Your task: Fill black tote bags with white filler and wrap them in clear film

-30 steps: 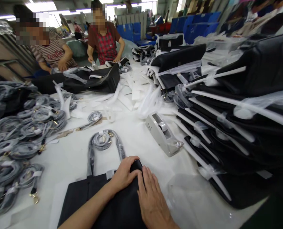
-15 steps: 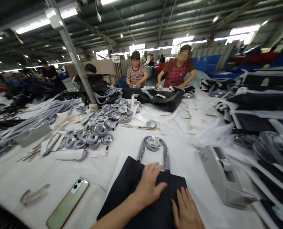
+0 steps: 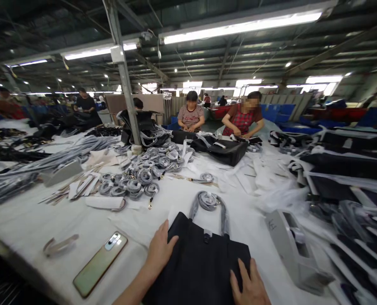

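Observation:
A black handbag [image 3: 201, 264] lies flat on the white table [image 3: 32, 220] right in front of me, its wrapped handles [image 3: 209, 202] pointing away. My left hand [image 3: 159, 250] rests on the bag's left edge, thumb on the black leather and fingers on the table side. My right hand [image 3: 251, 288] lies flat on the bag's lower right part, fingers spread; only part of it shows at the frame's bottom.
A phone [image 3: 99, 263] lies left of the bag. A grey tape dispenser [image 3: 294, 250] stands to the right. Several coiled wrapped straps [image 3: 140, 176] are heaped mid-table. Black bags [image 3: 350, 169] are stacked on the right. People work at the far side over another black bag [image 3: 223, 150].
The view has tilted up further. My left hand slid from the bag's top middle to its left edge, uncovering the clasp. My right hand stayed low on the bag.

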A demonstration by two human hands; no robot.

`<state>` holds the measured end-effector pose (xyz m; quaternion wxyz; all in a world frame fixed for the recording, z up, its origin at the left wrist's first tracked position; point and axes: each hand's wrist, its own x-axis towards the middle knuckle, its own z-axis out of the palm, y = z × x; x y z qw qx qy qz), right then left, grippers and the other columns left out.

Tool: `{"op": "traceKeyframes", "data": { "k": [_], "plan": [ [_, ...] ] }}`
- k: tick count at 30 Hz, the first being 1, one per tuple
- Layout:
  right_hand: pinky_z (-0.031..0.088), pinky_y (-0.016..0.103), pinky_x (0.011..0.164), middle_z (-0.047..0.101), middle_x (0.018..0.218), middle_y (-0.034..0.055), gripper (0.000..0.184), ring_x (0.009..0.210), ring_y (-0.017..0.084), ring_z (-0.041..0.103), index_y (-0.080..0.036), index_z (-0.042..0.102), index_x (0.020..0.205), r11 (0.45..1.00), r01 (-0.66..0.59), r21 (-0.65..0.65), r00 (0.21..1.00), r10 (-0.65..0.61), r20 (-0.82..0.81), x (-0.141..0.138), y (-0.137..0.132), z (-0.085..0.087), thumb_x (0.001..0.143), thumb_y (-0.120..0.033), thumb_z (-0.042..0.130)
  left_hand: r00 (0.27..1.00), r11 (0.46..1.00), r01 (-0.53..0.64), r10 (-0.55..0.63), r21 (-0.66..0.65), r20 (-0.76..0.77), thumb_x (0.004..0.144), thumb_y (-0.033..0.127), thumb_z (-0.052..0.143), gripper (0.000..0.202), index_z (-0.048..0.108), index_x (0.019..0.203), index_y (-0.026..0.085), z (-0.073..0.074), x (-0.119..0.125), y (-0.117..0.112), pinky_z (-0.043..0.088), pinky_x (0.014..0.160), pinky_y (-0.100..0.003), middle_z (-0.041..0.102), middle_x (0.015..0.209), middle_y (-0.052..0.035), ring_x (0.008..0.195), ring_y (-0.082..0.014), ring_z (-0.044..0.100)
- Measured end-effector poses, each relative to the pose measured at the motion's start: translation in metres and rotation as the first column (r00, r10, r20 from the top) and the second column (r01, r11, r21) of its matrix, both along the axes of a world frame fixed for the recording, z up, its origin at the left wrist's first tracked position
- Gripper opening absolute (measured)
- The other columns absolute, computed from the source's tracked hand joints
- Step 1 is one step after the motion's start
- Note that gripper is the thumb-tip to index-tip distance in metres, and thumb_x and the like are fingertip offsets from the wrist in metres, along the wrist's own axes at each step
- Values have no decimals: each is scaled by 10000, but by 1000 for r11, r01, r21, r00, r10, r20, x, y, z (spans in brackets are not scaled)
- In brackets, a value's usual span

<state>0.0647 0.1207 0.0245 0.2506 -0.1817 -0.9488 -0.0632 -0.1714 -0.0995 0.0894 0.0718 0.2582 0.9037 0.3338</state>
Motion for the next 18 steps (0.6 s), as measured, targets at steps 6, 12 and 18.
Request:
{"op": "traceKeyframes", "data": {
  "k": [6,12,18],
  "plan": [
    [470,490,897,604,1194,135,362,1293,378,397,-215,670,994,971,-112,209,993,100,71,4,3,7,819,-66,390,1000,998,12,-12,-58,3,928,385,328,565,414,1367,41,-7,2,-7,411,1004,-346,588,1263,-197,1193,-262,539],
    [484,516,883,599,1192,141,412,1289,392,394,-208,677,995,980,-117,159,984,92,152,1,7,6,810,-70,336,999,994,19,-15,-104,38,949,306,314,434,516,1283,118,-18,-6,-5,450,929,-342,668,1109,-150,1049,-243,619],
    [456,526,892,557,1189,235,428,1163,402,500,-99,642,1093,996,85,39,992,-88,93,-14,-2,16,873,-310,341,1000,992,-9,11,-129,18,956,279,322,390,549,1226,114,-17,-10,2,462,877,-341,677,1036,-156,985,-244,636]
  ]
}}
